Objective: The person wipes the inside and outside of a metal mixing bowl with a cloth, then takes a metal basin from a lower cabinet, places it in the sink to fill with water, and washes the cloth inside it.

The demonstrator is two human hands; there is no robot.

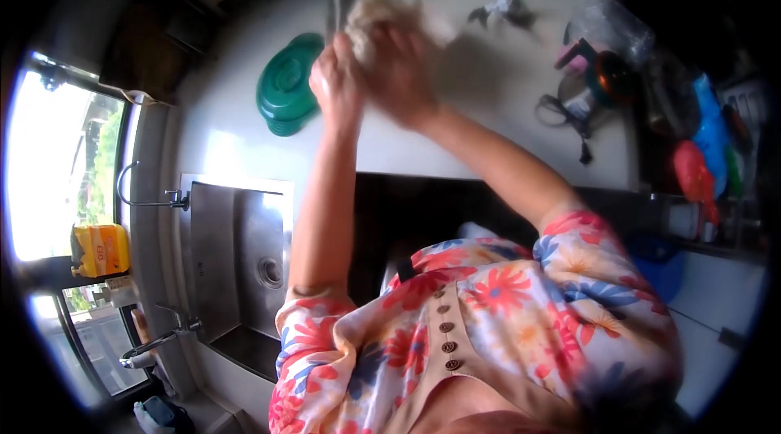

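Both of my hands are together over the far part of the pale countertop. My left hand point(335, 80) is closed like a fist, and a thin grey strip point(334, 13), perhaps a blade, rises just beyond it. What its fingers hold is hidden. My right hand point(400, 80), smeared by motion, presses against a pale, crumpled, cloth-like bundle point(381, 13) with its fingers curled on it. The bundle is too blurred to name surely. Left of my left hand lies a green plastic lidded container point(289, 82), close to the wrist.
A steel sink point(260, 251) with a tap point(177, 199) is at left, by the window. To the right are a kettle-like appliance point(610, 76), its cord point(582, 129) and a clear plastic bag point(614, 27). A small white-and-dark object point(504, 4) lies farther back. A yellow container point(102, 250) stands by the window.
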